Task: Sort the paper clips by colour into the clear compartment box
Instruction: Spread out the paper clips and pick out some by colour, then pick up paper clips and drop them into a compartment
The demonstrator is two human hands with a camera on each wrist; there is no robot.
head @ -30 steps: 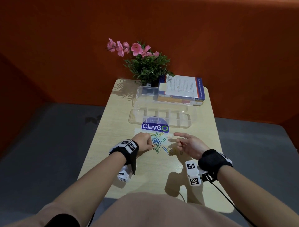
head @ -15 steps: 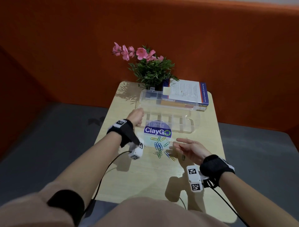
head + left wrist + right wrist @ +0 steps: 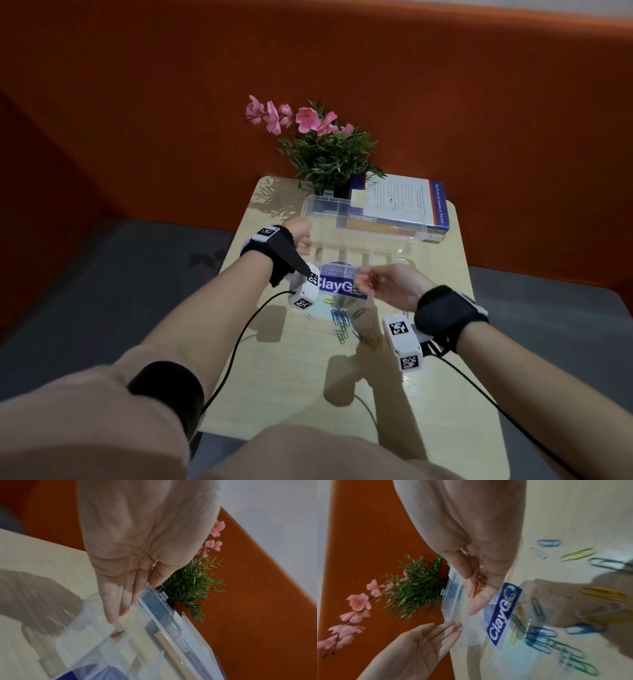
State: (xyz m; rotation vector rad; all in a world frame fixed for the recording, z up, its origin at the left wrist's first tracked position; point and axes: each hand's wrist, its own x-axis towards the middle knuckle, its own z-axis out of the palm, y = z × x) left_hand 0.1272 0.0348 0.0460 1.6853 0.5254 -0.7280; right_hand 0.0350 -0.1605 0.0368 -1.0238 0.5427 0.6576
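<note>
The clear compartment box [image 3: 394, 251] lies open at the table's far middle, its lid [image 3: 329, 209] raised behind it. My left hand [image 3: 301, 236] hovers over the box's left end with straight fingers [image 3: 112, 615] pointing into a compartment, where a small reddish clip [image 3: 117, 634] lies. My right hand [image 3: 376, 284] is raised above the blue-labelled clear bag [image 3: 337, 286] and pinches red paper clips [image 3: 478, 586] between thumb and fingers. Loose blue, green and yellow paper clips [image 3: 340, 320] lie scattered on the table in front of the bag.
A potted plant with pink flowers [image 3: 329, 150] and a book [image 3: 400, 202] stand behind the box. The small wooden table [image 3: 294, 377] has its left and right edges close by. Sensor cables hang from both wrists.
My left hand left the clip pile, travelled to the box's left end and straightened its fingers over a compartment. My right hand rose from the table towards the box with red clips.
</note>
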